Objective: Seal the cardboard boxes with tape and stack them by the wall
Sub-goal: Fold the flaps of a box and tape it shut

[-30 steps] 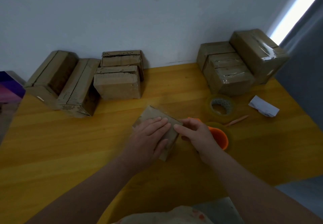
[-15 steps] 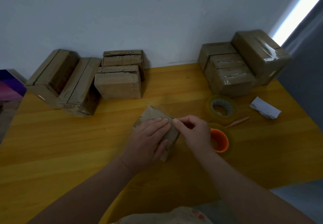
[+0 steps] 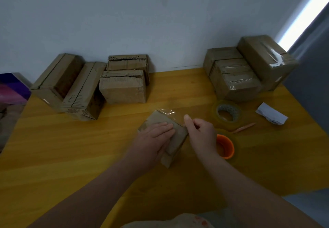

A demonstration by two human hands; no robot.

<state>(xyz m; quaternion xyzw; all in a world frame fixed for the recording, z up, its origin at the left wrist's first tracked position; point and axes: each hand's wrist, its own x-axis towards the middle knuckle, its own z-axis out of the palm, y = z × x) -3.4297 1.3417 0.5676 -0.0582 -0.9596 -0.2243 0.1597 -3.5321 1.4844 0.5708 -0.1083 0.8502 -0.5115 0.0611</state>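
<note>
The left hand point(image 3: 154, 135) lay flat, fingers straight, on one small box point(image 3: 158, 119) at the worktop's point(image 3: 71, 147) centre; the right hand point(image 3: 201, 131) pinched one clear tape strip point(image 3: 169, 112). Four untaped boxes point(image 3: 122, 87) sat at ten o'clock, four taped boxes point(image 3: 238, 85) at two, and two tape rolls point(image 3: 227, 113) at three.

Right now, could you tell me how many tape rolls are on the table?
2. The orange-core roll lies just right of the right hand; the grey-core roll lies beyond it, in front of the taped boxes. Others could hide behind boxes.
</note>
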